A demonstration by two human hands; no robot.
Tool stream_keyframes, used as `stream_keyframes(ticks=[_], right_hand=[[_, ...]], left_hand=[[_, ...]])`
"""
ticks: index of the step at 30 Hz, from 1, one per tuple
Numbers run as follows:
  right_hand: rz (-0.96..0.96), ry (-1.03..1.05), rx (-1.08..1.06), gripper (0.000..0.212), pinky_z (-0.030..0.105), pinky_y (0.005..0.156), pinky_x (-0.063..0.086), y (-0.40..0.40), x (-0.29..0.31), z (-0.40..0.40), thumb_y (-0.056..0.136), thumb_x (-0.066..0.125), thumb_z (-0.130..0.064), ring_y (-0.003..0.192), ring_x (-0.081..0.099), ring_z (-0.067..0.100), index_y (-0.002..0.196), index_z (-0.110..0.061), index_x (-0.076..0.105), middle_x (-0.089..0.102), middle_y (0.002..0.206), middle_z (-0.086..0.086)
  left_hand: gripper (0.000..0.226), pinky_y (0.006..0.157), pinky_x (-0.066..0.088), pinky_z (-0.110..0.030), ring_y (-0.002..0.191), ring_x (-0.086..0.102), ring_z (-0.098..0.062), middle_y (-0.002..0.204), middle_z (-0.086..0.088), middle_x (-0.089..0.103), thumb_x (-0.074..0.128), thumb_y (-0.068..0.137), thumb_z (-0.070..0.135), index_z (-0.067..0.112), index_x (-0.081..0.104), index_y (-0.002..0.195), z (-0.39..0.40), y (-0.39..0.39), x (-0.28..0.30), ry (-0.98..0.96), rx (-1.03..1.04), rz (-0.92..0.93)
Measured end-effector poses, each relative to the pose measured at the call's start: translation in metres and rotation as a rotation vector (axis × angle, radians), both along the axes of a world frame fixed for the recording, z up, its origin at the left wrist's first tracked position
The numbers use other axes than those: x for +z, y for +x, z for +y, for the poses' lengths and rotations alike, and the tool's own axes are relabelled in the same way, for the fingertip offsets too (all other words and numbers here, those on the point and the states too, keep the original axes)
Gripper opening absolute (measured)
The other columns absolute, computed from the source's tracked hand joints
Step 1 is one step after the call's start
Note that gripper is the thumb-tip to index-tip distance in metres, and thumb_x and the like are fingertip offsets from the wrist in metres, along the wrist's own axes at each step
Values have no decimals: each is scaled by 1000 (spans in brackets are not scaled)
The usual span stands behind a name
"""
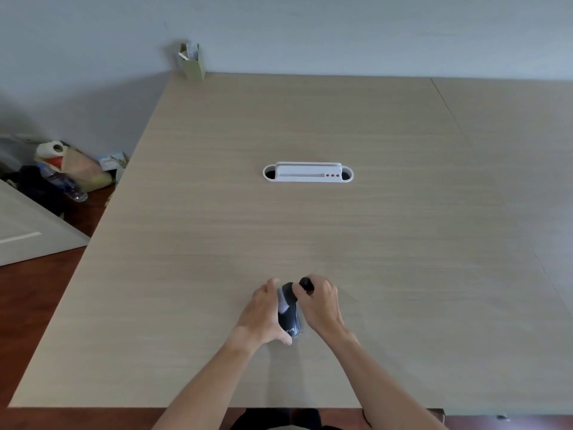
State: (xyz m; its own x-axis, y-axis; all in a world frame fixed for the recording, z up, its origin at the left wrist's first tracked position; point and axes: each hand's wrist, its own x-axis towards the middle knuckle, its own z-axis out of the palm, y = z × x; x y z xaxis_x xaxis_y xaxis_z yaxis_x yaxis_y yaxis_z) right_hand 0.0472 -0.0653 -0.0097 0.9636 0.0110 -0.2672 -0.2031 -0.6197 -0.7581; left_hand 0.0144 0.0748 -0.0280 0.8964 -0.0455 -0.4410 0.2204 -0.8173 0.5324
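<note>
From where I stand, the dark glossy bottle-shaped container [290,318] lies on its side on the pale wood-grain table [403,212], close to the near edge, its length pointing away from the person. The left hand [263,313] wraps its body, thumb curled under the near end. The right hand [322,305] closes round a small black rounded cap [306,284] at the far end. The two hands sit close together, each clamped on its own part.

The container looks hard-shelled and rigid, and small enough to be light unless it is full. Its shiny skin could slip in a dry palm, so the middle of the body, where the left hand has it, seems the sound place to hold while fingertips work the cap.

I cannot tell whether the cap is joined to the container or already free, because fingers cover the joint. White lettering at the near end is partly hidden by the thumb and unreadable. A pale grey patch on top may be a label or only a reflection.

Farther off, a white oval cable tray [308,174] is set into the table, and a green cardboard box [194,65] stands at the far corner.
</note>
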Motion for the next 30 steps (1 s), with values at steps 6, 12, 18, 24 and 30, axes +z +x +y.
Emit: stream_keyframes(ticks=[6, 12, 18, 24, 30], right_hand=[[-14, -34, -68, 26, 31, 56, 36, 6, -1, -7, 86, 58, -24, 60, 42, 18, 69, -5, 53, 52, 66, 1], [96, -65, 7, 29, 30, 49, 30, 2, -7, -13, 83, 59, -26, 57, 40, 19, 63, -10, 47, 49, 60, -2], [159, 63, 43, 33, 28, 49, 28, -8, -6, -21, 77, 63, -21, 52, 29, 15, 55, -12, 39, 37, 52, -4], [52, 28, -112, 28, 31, 53, 34, -15, -8, -28, 83, 60, -21, 57, 41, 18, 61, -11, 45, 49, 60, -2], [68, 36, -114, 30, 29, 52, 31, -23, -16, -32, 82, 61, -20, 55, 35, 16, 60, -8, 44, 43, 55, -3]], left_hand=[[108, 93, 49, -34, 119, 45, -21, 124, 2, 45, 93, 37, 37, 16, 34, 125, -2, 3, 0, 55, -33, 16], [121, 100, 46, -33, 128, 41, -21, 136, 1, 41, 94, 38, 37, 15, 28, 137, -1, 3, 0, 45, -34, 18], [118, 98, 46, -32, 126, 41, -21, 136, -2, 42, 93, 42, 34, 13, 27, 137, -1, 2, 1, 42, -43, 11], [113, 98, 47, -33, 123, 42, -22, 133, -3, 42, 93, 43, 34, 13, 30, 135, -2, 2, 1, 51, -48, 13], [104, 93, 49, -34, 116, 44, -21, 124, -1, 45, 90, 43, 37, 14, 36, 128, -2, 1, -1, 77, -69, 0]])
